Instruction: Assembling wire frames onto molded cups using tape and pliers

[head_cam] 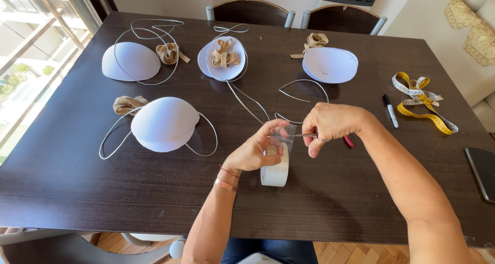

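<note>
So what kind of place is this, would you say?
Probably a home dining room used for sewing: a dark wooden table with chairs, foam cups, a measuring tape, and parquet floor.

On my dark table (77, 176) I see four white foam cups, one at ten o'clock (164, 124). A yellow measuring tape (423, 101) and a marker (390, 110) lie at two o'clock.

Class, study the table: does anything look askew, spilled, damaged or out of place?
Nothing stands out. The four white foam cups, curved wires and beige straps lie in tidy sets; the yellow measuring tape is merely loosely coiled.
</note>
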